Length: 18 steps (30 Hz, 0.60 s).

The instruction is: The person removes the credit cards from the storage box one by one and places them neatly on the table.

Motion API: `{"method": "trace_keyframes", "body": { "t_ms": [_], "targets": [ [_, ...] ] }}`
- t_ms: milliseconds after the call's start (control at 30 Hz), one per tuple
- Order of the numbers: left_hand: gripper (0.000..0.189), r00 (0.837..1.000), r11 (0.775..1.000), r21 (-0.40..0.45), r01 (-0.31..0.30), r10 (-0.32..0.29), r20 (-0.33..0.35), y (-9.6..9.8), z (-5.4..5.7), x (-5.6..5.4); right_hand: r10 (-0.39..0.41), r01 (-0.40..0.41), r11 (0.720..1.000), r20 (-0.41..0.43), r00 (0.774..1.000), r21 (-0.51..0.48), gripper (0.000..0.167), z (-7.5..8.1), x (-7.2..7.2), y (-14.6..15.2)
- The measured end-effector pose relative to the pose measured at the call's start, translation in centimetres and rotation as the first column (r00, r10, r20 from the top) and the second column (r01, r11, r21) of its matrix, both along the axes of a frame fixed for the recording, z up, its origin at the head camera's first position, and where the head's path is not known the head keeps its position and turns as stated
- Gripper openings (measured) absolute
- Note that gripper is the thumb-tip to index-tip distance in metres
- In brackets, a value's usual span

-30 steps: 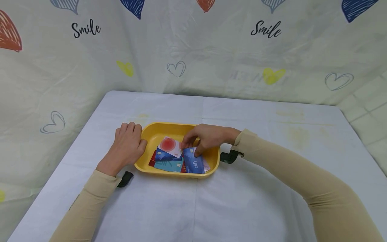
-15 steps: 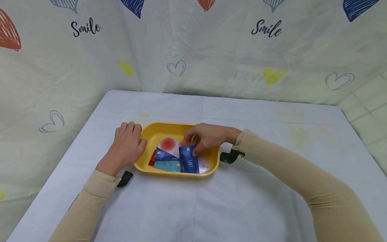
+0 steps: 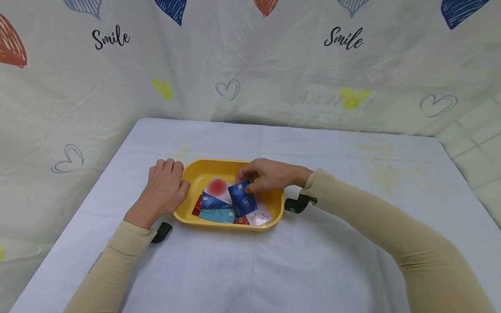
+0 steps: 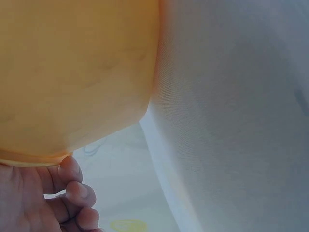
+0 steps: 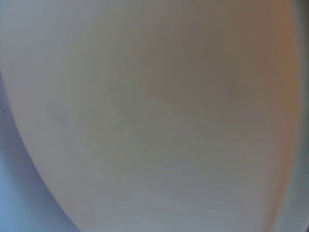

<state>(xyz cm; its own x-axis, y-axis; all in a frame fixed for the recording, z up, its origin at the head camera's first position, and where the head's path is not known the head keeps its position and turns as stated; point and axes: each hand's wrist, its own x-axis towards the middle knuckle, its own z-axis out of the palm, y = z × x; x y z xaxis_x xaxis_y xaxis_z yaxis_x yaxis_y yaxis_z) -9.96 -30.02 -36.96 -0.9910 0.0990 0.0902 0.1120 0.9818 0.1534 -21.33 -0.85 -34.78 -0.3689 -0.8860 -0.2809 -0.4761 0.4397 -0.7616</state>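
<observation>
A yellow plastic tray [image 3: 201, 169] lies on the table, holding several overlapping plastic cards. My left hand [image 3: 165, 186] grips its left rim; in the left wrist view the curled fingers [image 4: 79, 193] show at the rim. Over the tray's right half, my right hand [image 3: 268, 174] pinches a dark blue VIP card [image 3: 243, 205] between thumb and fingers, the card tilted. Beside it lie a white card with a red circle [image 3: 216, 188], another blue card [image 3: 211, 201] and a teal card [image 3: 216, 215]. A pinkish-white card [image 3: 261, 213] lies at the right. Red cards are partly covered.
The table [image 3: 332, 261] wears a white cloth with faint yellowish stains. Behind it hangs a printed curtain [image 3: 274, 56] with hearts and "Smile" lettering. Blurred tray wall [image 5: 159, 121] fills most of the right wrist view.
The right hand has shifted the blue VIP card left and upward and turned it, uncovering more of the pinkish-white card and a red one. The left hand has stayed on the rim.
</observation>
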Motion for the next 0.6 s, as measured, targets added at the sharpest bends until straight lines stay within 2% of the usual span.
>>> {"method": "trace_keyframes", "body": {
  "t_ms": [133, 333, 433, 600],
  "targets": [
    [0.023, 1.000, 1.000, -0.001, -0.001, 0.001, 0.000, 0.01, 0.04, -0.03, -0.036, 0.036, 0.999, 0.016, 0.999, -0.015, 0.030, 0.03, 0.03, 0.00],
    [0.023, 1.000, 1.000, -0.005, -0.005, 0.005, 0.002, 0.02, 0.00, -0.04, -0.062, 0.065, 0.997, 0.083, 0.995, -0.035, 0.041, -0.29, -0.11, 0.02],
    [0.023, 1.000, 1.000, -0.003, -0.005, 0.005, 0.006, 0.03, -0.03, -0.01, -0.058, 0.063, 0.997, 0.110, 0.992, -0.041, 0.037, -0.35, -0.13, 0.08],
    [0.023, 1.000, 1.000, -0.001, -0.003, 0.003, 0.007, 0.00, -0.05, -0.03, -0.048, 0.055, 0.996, 0.091, 0.995, -0.070, 0.030, -0.17, -0.10, 0.25]
  ]
}}
